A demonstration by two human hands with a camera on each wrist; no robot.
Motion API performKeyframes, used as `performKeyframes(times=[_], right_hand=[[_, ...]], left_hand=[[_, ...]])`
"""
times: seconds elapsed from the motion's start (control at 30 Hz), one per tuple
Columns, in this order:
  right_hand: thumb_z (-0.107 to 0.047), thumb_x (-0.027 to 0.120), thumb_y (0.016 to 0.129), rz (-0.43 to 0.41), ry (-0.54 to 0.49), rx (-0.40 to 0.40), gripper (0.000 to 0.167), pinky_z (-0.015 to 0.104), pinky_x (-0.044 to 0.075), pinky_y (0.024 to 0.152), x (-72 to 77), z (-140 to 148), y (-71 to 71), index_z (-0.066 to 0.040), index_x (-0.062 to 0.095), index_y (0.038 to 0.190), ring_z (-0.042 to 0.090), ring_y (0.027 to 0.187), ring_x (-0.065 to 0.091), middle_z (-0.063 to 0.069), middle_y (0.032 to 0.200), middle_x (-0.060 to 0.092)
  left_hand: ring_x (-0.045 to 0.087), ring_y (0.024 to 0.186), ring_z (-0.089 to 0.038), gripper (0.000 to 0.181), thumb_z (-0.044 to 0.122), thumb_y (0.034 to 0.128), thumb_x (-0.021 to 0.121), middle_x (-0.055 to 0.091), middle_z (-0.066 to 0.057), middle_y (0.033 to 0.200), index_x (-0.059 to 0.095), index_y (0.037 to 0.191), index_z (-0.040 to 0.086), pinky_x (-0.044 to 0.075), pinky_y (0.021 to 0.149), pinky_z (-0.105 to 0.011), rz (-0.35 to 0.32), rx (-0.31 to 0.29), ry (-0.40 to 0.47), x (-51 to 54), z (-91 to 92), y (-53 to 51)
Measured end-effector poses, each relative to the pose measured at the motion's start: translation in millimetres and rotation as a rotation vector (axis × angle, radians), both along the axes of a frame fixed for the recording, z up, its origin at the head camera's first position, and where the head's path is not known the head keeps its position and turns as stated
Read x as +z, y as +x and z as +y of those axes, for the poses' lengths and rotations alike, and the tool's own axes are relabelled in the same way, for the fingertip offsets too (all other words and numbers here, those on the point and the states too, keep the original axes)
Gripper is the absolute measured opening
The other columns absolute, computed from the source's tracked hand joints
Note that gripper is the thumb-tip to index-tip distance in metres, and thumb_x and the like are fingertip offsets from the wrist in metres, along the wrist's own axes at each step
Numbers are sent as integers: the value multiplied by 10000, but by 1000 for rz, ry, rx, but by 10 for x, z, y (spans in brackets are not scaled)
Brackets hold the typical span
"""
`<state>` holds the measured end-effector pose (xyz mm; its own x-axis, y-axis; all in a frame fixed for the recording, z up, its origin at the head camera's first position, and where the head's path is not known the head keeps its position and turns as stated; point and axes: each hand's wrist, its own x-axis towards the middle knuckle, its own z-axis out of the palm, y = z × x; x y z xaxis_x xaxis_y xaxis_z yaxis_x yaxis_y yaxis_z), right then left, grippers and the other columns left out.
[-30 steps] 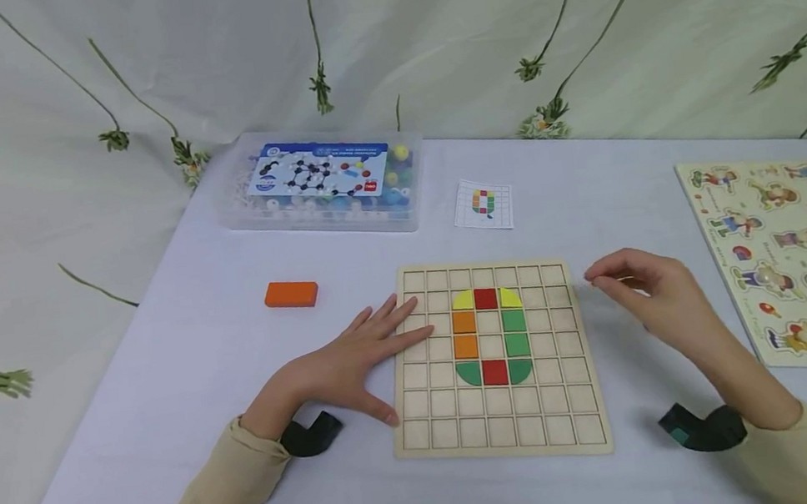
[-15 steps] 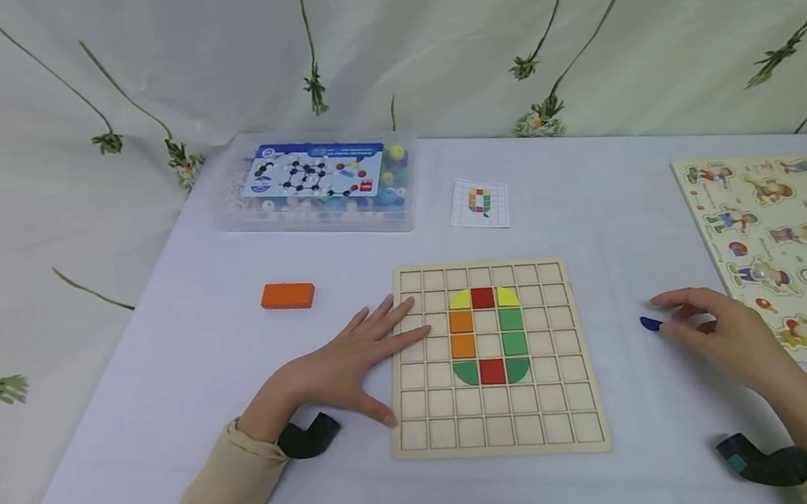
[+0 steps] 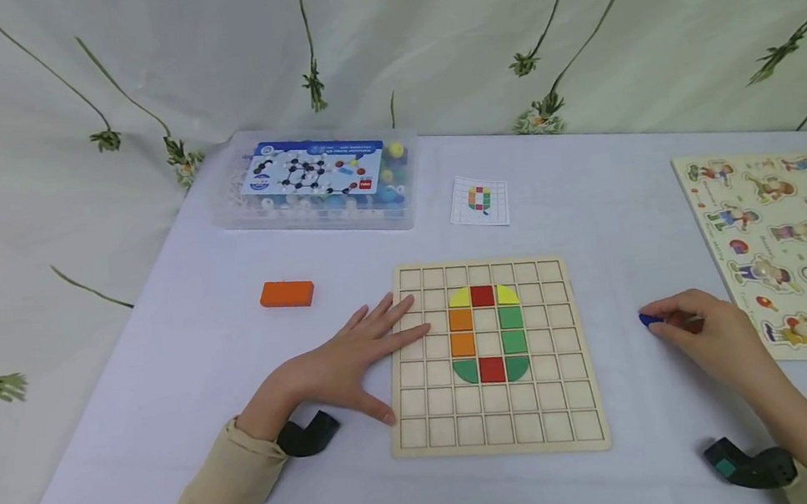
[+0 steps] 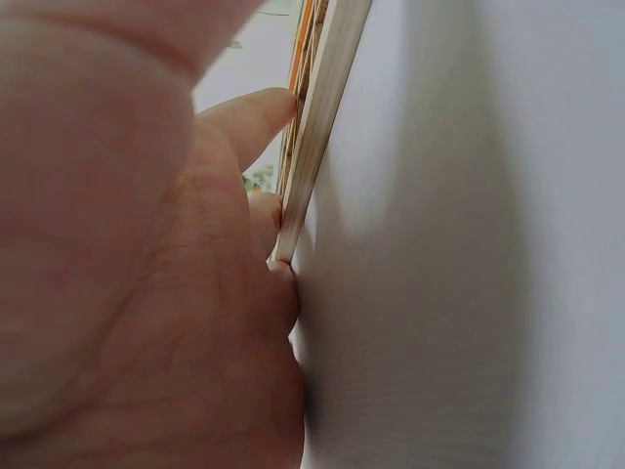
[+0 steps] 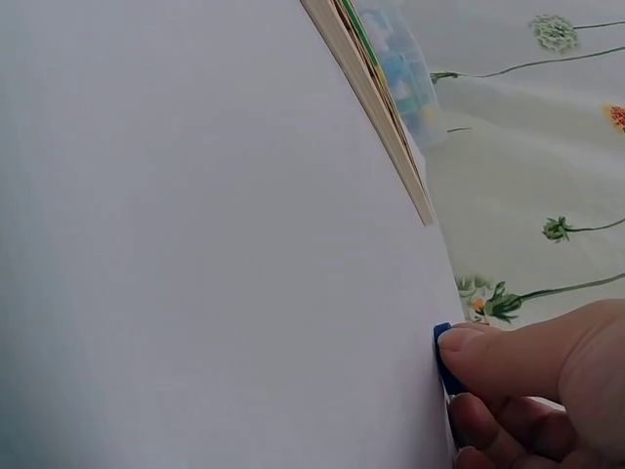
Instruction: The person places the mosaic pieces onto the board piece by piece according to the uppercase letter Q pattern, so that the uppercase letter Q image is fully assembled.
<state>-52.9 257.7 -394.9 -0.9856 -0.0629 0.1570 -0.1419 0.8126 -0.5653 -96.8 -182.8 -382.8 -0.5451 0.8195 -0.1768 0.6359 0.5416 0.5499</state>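
A wooden grid board [image 3: 441, 432] lies on the white table, with red, yellow, orange and green pieces set in its cells as a ring. My left hand [image 3: 342, 369] rests spread on the board's left edge, fingers straight; the left wrist view shows its fingertips against the board's side. Right of the board, my right hand [image 3: 716, 335] pinches a small dark blue piece [image 3: 650, 320] between thumb and fingers, at the tabletop. In the right wrist view the thumb covers part of that blue piece [image 5: 446, 357].
Behind the board lies a small pattern card [image 3: 479, 201]. A clear plastic box [image 3: 399, 217] of beads stands at the back left. An orange block [image 3: 287, 294] sits left of the board, and a picture puzzle board [image 3: 789, 255] lies at the far right.
My right hand has moved right and toward me, away from the grid board, and its fingers have closed on the blue piece. The left hand has stayed in place.
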Motion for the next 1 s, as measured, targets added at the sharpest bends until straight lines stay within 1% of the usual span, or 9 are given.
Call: performKeyframes(times=[0.17,0.4,0.5,0.57,0.67,0.73,0.83,0.93,1.0], right_hand=[[57,736,750,19,25,5,182,139,393,591,-21,-30,2,-26,702,909,161,713,479,61,831,597],[73,748,728,13,34,22,207,188,403,568,-13,-51,-8,-43,657,874,192,701,483,53,806,607],[62,745,740,20,16,28,193,158,421,582,5,-72,-6,-51,662,873,160,704,530,65,821,645],[46,735,762,24,-18,38,177,131,430,598,26,-102,3,-60,671,889,114,715,558,71,850,664],[49,700,799,-8,-150,76,152,117,462,632,65,-182,28,-43,657,913,47,747,598,92,894,670],[76,672,813,-56,-276,117,143,147,486,647,94,-254,49,-7,634,923,42,768,620,117,906,663],[110,642,821,-150,-456,184,131,204,515,671,121,-396,81,52,597,929,80,803,657,150,909,663],[116,637,820,-240,-580,237,128,244,526,678,136,-558,122,96,589,937,131,804,674,167,888,679],[104,643,821,-293,-633,265,128,269,531,669,138,-664,152,113,594,939,162,785,681,173,863,684]], left_hand=[[-156,1381,-252,1078,565,653,764,-54,-58,1558,201,1507,221,-44,1071,-509,-12,10,-8,-9,0,-4],[-143,1383,-258,1070,555,656,766,-51,-58,1559,208,1505,218,-35,1071,-516,-13,9,-7,-10,3,-4],[-139,1384,-262,1071,550,654,769,-48,-64,1558,213,1504,210,-32,1070,-522,-10,7,-5,1,3,-1],[-140,1384,-263,1072,550,655,769,-47,-66,1558,212,1504,208,-33,1070,-521,-8,6,-8,10,2,0],[-140,1384,-265,1074,551,655,769,-49,-71,1558,212,1504,202,-33,1070,-521,-5,4,-11,16,0,2],[-139,1384,-267,1075,550,655,770,-47,-75,1557,213,1504,198,-32,1070,-521,-4,3,-10,19,0,3],[-135,1384,-270,1073,545,654,773,-42,-76,1558,218,1503,196,-32,1070,-523,-8,5,-5,21,2,7],[-132,1385,-269,1069,544,655,772,-39,-75,1558,220,1502,197,-31,1070,-525,-9,7,-3,22,2,8],[-132,1385,-269,1067,546,655,771,-40,-74,1558,221,1502,198,-30,1069,-526,-7,6,-2,22,2,9]])
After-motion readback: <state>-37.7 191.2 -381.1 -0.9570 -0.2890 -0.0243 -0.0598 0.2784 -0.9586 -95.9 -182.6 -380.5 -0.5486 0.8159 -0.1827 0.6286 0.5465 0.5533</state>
